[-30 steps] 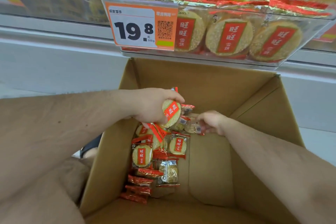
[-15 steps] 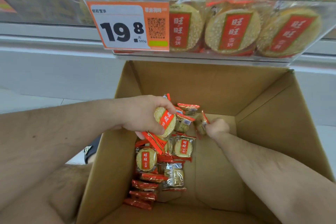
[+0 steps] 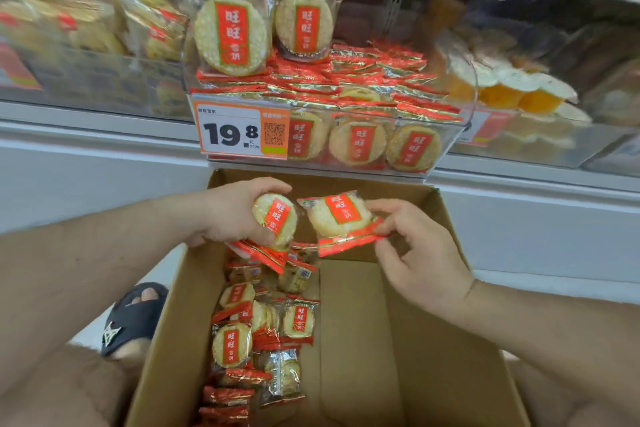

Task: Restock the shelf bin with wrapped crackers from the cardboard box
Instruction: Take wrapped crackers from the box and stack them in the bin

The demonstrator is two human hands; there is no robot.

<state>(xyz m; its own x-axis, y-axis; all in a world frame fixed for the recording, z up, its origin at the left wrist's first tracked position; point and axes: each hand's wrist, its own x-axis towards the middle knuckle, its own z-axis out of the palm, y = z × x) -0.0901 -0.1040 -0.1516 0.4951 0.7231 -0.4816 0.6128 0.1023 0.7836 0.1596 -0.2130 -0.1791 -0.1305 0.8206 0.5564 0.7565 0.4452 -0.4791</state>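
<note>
Both hands raised above the cardboard box (image 3: 349, 340), just below the shelf bin (image 3: 460, 135). Left hand (image 3: 232, 211) wrapped around a small stack of crackers (image 3: 275, 218), thumb over the top, fingers curled beneath; stacked probably to carry several per trip. Right hand (image 3: 415, 260) pinching one cracker packet (image 3: 341, 218) by its red sealed edge, remaining fingers loosely spread; edge grip likely chosen to spare the brittle disc. Packet tilted, just beside the left-hand stack, not clearly touching it. Loose packets (image 3: 249, 333) heaped along the left wall of the box, right half of its floor bare cardboard. Bin already well filled, flat layers in front, two packets upright at the back. Price tag (image 3: 242, 132) on the bin front. Black sandal (image 3: 133, 317) on the floor left of the box. Judged step: lift to bin.
</note>
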